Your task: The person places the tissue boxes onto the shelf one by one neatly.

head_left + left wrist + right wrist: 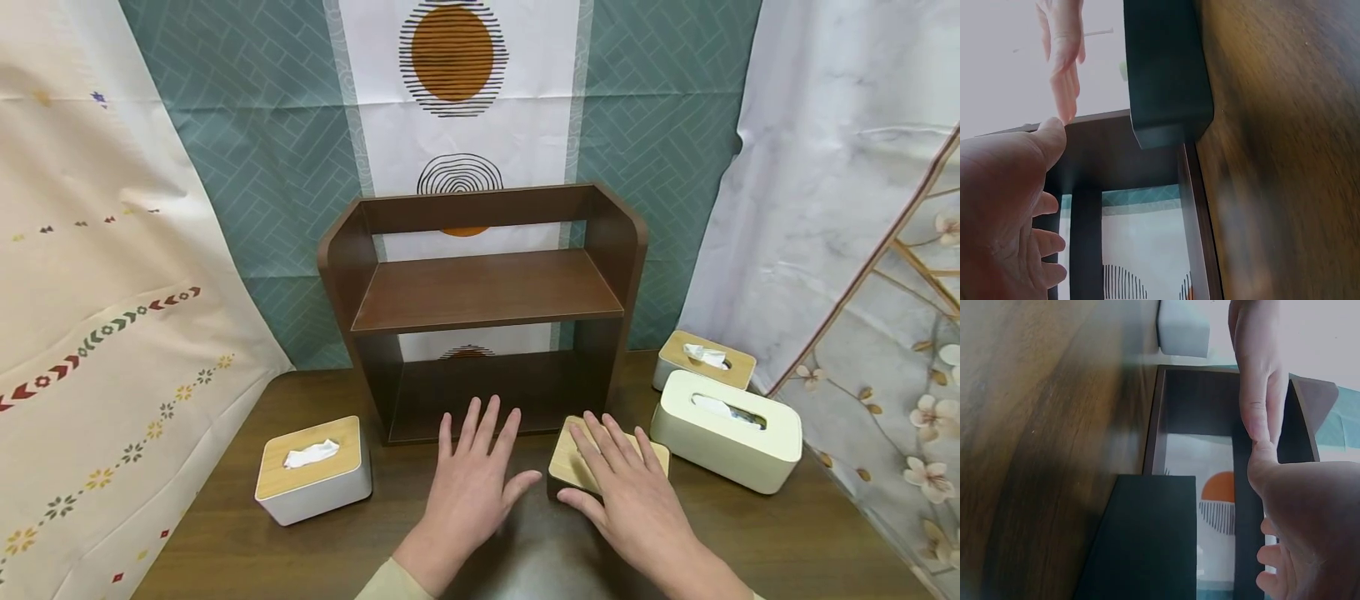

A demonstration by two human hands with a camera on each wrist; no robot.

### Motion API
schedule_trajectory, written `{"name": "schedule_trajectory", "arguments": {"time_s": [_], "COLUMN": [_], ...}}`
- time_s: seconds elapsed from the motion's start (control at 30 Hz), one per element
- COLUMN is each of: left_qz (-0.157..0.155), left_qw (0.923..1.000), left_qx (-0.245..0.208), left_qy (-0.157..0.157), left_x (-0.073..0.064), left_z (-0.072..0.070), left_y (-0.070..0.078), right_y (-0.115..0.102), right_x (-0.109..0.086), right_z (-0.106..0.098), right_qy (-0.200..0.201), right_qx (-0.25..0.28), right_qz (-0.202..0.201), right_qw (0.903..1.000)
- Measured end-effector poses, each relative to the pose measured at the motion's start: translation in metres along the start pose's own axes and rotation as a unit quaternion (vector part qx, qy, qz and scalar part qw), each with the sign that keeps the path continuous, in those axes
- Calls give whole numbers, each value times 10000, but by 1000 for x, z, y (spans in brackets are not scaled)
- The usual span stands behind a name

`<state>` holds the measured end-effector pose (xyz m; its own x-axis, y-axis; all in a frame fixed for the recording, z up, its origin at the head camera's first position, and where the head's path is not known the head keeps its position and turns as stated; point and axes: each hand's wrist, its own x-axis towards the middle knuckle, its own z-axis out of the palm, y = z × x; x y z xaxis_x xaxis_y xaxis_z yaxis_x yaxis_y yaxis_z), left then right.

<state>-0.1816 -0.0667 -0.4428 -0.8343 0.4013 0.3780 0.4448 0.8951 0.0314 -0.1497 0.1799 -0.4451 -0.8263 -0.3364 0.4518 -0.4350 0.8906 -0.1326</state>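
Note:
Both hands hang over the table with fingers spread and nothing held. My left hand [476, 492] is in front of the brown two-tier shelf [487, 287], palm down. My right hand [637, 504] is above a dark tissue box with a wooden lid [564, 458], covering part of that lid in the head view. From the right wrist, the dark box [1147, 537] appears lower than the fingers and apart from them. To the left stands a white tissue box with a wooden lid [273, 475], a tissue poking from its slot.
A cream tissue box [720, 450] stands right of my right hand. Behind it is another wooden-lidded tissue box [675, 354]. Patterned cloths hang behind and on both sides of the wooden table [330, 550].

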Motion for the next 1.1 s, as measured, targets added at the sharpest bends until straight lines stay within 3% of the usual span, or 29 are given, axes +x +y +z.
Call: {"name": "schedule_trajectory", "arguments": {"time_s": [0.63,1.1], "left_qz": [100,77], "left_qw": [9999,9995], "left_qx": [-83,-248], "left_qy": [28,-201], "left_x": [3,12], "left_z": [8,17], "left_y": [14,25], "right_y": [19,33], "right_x": [-24,-37], "right_z": [-3,-5], "right_qy": [109,-271], "right_qx": [-144,-145], "right_qz": [193,631], "right_qw": [9996,9975]}}
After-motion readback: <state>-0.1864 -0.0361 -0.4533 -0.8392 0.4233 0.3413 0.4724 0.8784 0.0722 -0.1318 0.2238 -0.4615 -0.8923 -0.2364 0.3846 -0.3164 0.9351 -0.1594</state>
